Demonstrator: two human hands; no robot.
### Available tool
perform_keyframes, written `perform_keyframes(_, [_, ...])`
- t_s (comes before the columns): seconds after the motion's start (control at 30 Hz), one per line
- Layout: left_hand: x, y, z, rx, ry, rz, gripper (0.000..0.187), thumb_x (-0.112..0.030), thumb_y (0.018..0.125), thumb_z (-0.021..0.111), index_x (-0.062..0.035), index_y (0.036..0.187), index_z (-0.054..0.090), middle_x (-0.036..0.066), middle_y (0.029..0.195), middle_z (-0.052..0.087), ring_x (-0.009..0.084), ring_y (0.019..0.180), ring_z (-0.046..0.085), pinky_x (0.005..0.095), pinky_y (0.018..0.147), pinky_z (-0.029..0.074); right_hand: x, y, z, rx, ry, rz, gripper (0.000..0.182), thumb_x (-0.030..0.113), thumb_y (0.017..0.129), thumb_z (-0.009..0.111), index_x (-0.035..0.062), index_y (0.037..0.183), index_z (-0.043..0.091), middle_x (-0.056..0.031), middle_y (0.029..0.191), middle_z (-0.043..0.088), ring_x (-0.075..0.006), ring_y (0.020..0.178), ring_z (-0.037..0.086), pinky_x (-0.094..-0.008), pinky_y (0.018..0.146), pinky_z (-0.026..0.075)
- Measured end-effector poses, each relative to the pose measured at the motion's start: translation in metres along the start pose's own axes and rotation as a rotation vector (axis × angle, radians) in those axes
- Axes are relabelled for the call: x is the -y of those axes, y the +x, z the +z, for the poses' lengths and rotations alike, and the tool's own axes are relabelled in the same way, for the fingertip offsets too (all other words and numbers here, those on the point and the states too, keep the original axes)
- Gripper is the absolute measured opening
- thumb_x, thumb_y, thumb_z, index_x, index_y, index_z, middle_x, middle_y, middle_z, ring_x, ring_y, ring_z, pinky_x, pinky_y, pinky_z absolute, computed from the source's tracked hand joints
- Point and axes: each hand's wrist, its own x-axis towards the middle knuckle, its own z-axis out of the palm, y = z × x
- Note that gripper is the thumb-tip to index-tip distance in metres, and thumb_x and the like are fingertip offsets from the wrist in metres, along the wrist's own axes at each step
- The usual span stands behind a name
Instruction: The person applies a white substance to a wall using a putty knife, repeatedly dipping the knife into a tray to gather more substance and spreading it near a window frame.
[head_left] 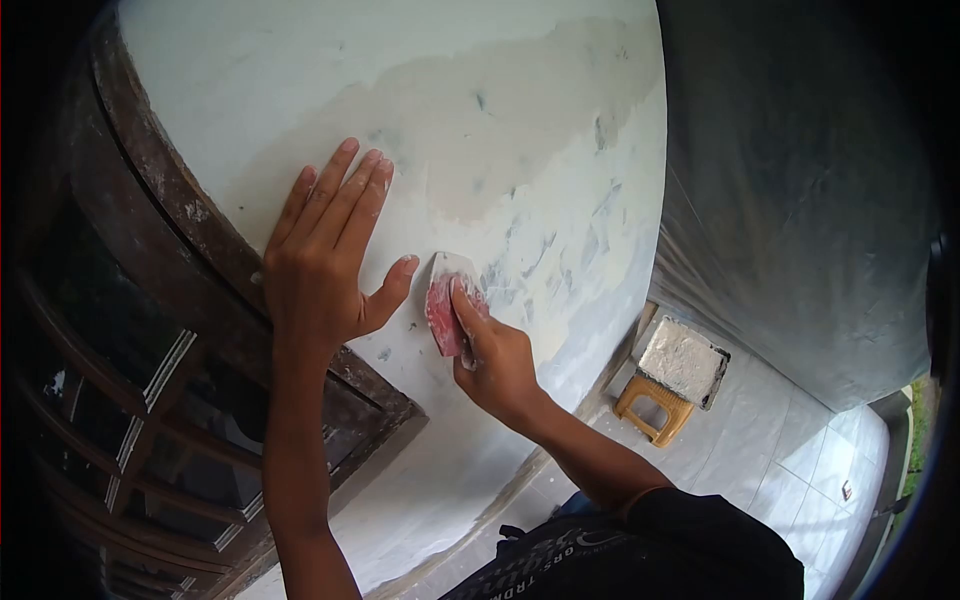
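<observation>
My left hand (325,250) lies flat against the pale wall (400,50), fingers stretched together and thumb out, beside the dark wooden window frame (190,215). My right hand (490,355) grips a red putty scraper (441,312), its whitish, putty-smeared end set against the wall just right of my left thumb. White residue marks the fingers of both hands. Around the scraper the wall has a damp-looking beige patch (440,110) and several grey-green smears (545,255).
A tray of whitish putty (684,358) rests on a yellow plastic stool (655,405) on the tiled floor (735,440), low to the right. Grey plastic sheeting (790,200) hangs beyond the wall's right edge. Glass panes (105,290) sit in the window at left.
</observation>
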Motion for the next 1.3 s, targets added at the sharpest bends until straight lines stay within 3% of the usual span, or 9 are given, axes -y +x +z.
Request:
perform_keyframes(0.17, [0.000, -0.001, 0.000, -0.012, 0.007, 0.006, 0.058, -0.037, 0.084, 0.060, -0.0005, 0.129, 0.063, 0.014, 0.131, 0.064, 0.0300, 0.135, 0.051, 0.0495, 0.112, 0.037, -0.015, 0.086, -0.028, -0.409, -0.055, -0.065, 0.077, -0.009, 0.068, 0.064, -0.0014, 0.142, 0.045, -0.0183, 0.081, 0.065, -0.0353, 0.070, 0.064, -0.0397, 0.062, 0.051])
perform_keyframes(0.23, [0.000, -0.001, -0.001, -0.015, 0.003, 0.007, 0.058, -0.037, 0.083, 0.060, -0.0004, 0.129, 0.063, 0.014, 0.131, 0.064, 0.0301, 0.134, 0.051, 0.0495, 0.112, 0.037, -0.013, 0.109, -0.028, -0.305, -0.084, 0.004, 0.070, -0.010, 0.073, 0.062, -0.0012, 0.141, 0.047, -0.0206, 0.089, 0.067, -0.0334, 0.072, 0.066, -0.0335, 0.069, 0.052])
perform_keyframes(0.5, [0.003, -0.003, 0.001, 0.008, -0.028, 0.005, 0.059, -0.038, 0.089, 0.053, -0.0004, 0.133, 0.059, 0.016, 0.136, 0.061, 0.0350, 0.135, 0.049, 0.0541, 0.111, 0.035, 0.015, 0.001, 0.002, 0.031, 0.053, -0.020, 0.086, -0.009, 0.066, 0.063, 0.0083, 0.148, 0.042, -0.0218, 0.091, 0.068, -0.0389, 0.079, 0.067, -0.0394, 0.070, 0.055])
perform_keyframes(0.67, [0.001, -0.002, 0.001, -0.012, 0.007, 0.008, 0.060, -0.038, 0.083, 0.059, -0.0001, 0.130, 0.062, 0.015, 0.132, 0.063, 0.0303, 0.134, 0.051, 0.0495, 0.112, 0.037, -0.002, 0.079, -0.030, -0.367, 0.001, 0.025, 0.069, -0.013, 0.075, 0.062, 0.0019, 0.142, 0.049, -0.0191, 0.089, 0.068, -0.0290, 0.074, 0.068, -0.0278, 0.071, 0.052])
perform_keyframes(0.8, [0.000, -0.001, 0.000, -0.018, -0.012, 0.014, 0.059, -0.039, 0.085, 0.059, -0.0006, 0.130, 0.062, 0.015, 0.133, 0.063, 0.0305, 0.135, 0.051, 0.0495, 0.112, 0.036, -0.010, 0.103, -0.012, -0.295, -0.112, -0.025, 0.074, -0.009, 0.072, 0.062, 0.0037, 0.143, 0.047, -0.0168, 0.079, 0.064, -0.0331, 0.067, 0.062, -0.0373, 0.064, 0.051])
perform_keyframes(0.97, [0.000, -0.002, -0.001, 0.025, 0.022, -0.005, 0.060, -0.041, 0.087, 0.058, -0.0016, 0.131, 0.061, 0.014, 0.134, 0.062, 0.0305, 0.136, 0.049, 0.0493, 0.113, 0.035, 0.002, 0.003, 0.021, -0.060, 0.024, 0.020, 0.087, -0.005, 0.066, 0.066, 0.0079, 0.148, 0.041, -0.0156, 0.083, 0.065, -0.0342, 0.071, 0.066, -0.0421, 0.063, 0.054])
perform_keyframes(1.13, [-0.001, -0.003, -0.001, 0.051, 0.009, -0.005, 0.059, -0.040, 0.089, 0.055, -0.0015, 0.133, 0.059, 0.014, 0.137, 0.060, 0.0327, 0.137, 0.047, 0.0515, 0.113, 0.034, -0.014, 0.043, -0.018, -0.319, 0.061, -0.027, 0.081, -0.008, 0.066, 0.066, 0.0041, 0.144, 0.047, -0.0185, 0.085, 0.065, -0.0354, 0.072, 0.065, -0.0390, 0.065, 0.052])
perform_keyframes(1.17, [-0.001, -0.003, -0.002, 0.059, 0.004, -0.010, 0.058, -0.038, 0.091, 0.051, -0.0014, 0.136, 0.057, 0.014, 0.140, 0.058, 0.0349, 0.138, 0.045, 0.0537, 0.113, 0.032, -0.018, 0.062, -0.025, -0.368, 0.013, -0.012, 0.073, -0.014, 0.075, 0.063, 0.0026, 0.145, 0.047, -0.0165, 0.086, 0.067, -0.0194, 0.071, 0.064, -0.0241, 0.070, 0.050])
perform_keyframes(1.3, [0.000, -0.001, -0.001, 0.023, 0.045, -0.002, 0.061, -0.043, 0.086, 0.059, -0.0017, 0.131, 0.061, 0.014, 0.133, 0.063, 0.0302, 0.136, 0.049, 0.0491, 0.114, 0.035, -0.040, 0.103, -0.015, -0.329, -0.080, 0.025, 0.074, -0.007, 0.068, 0.064, -0.0024, 0.139, 0.047, -0.0203, 0.079, 0.064, -0.0385, 0.071, 0.062, -0.0423, 0.064, 0.050])
